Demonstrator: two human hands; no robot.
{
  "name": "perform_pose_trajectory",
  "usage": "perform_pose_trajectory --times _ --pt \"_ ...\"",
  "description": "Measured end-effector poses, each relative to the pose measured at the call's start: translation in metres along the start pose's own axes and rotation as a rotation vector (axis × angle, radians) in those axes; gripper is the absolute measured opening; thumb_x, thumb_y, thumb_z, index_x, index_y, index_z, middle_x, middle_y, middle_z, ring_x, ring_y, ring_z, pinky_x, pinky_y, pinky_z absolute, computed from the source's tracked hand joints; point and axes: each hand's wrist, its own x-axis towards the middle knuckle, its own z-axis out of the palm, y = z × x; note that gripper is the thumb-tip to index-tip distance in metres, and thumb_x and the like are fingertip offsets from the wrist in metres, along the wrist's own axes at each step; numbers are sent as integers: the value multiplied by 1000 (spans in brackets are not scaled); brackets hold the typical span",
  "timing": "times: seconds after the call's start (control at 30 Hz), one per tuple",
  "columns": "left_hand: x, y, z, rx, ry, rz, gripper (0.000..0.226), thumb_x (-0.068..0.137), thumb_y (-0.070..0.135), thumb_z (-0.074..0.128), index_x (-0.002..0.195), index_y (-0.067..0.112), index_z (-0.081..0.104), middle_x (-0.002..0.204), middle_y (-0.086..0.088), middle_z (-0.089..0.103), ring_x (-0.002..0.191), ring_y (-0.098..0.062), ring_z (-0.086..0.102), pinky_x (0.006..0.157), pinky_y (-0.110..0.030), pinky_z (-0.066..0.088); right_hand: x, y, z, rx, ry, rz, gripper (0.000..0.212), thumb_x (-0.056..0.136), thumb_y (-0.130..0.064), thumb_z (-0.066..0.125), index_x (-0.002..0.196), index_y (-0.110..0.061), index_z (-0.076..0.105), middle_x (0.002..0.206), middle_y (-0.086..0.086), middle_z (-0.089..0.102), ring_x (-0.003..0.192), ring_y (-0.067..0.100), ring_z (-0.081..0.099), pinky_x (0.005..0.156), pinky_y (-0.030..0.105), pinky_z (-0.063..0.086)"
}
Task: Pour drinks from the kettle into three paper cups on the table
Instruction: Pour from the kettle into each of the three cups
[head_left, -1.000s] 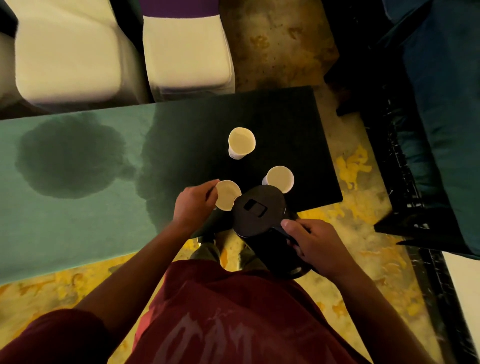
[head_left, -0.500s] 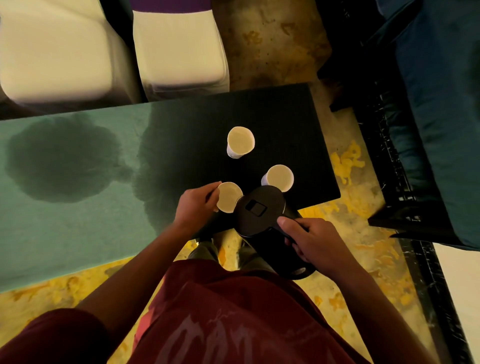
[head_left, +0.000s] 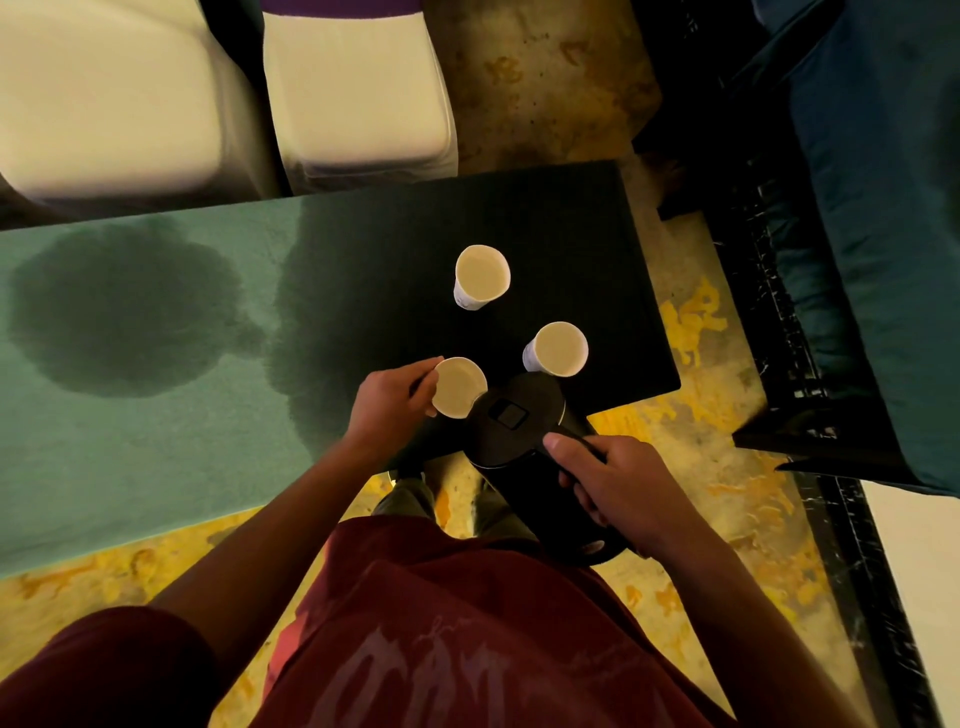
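Three white paper cups stand on the green-clothed table (head_left: 130, 457). My left hand (head_left: 389, 402) grips the near cup (head_left: 457, 387) by its left side. My right hand (head_left: 618, 483) is closed round the handle of a black kettle (head_left: 514, 421), tilted with its lid end against that cup's right rim. A second cup (head_left: 557, 349) stands just beyond the kettle on the right. The third cup (head_left: 482, 275) stands farther back. I cannot see any liquid stream.
The tablecloth has large dark wet patches (head_left: 124, 312) to the left and under the cups. Two cream-covered chairs (head_left: 358, 88) stand behind the table. A dark blue draped table (head_left: 883, 260) is on the right. Patterned yellow carpet (head_left: 691, 519) lies underfoot.
The kettle and both hands have stayed nearly where they were; the kettle's top leans slightly closer over the near cup. The cups have not moved.
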Motion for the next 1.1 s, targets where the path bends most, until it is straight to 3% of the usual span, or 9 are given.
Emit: perform_pose_trajectory --times 0.4,0.63,0.97,1.1 --pt "1 -1 -2 -26 -33 -12 33 99 28 56 130 19 63 80 7 70 66 -1 67 65 -20 54 1 -4 1 5 22 2 49 94 -46 64 67 -6 68 46 1 53 40 13 48 46 27 40" --pt "4 -3 -5 -33 -76 -38 34 99 28 55 131 19 62 81 3 72 68 -8 69 68 -25 59 2 -6 -2 11 26 9 49 94 -46 64 65 -7 68 45 0 53 39 12 49 44 24 40" --pt "5 -6 -5 -35 -92 -38 35 99 28 54 132 21 61 79 7 69 65 -3 66 64 -17 53 5 -5 -3 -29 29 -16 48 93 -49 63 63 -12 69 45 -1 55 40 12 50 50 31 41" --pt "4 -7 -4 -41 -95 -59 35 100 31 53 133 23 60 81 6 70 67 -6 67 66 -23 57 5 0 -2 -23 48 -45 45 94 -42 63 62 -12 67 44 -3 52 40 12 47 52 33 39"
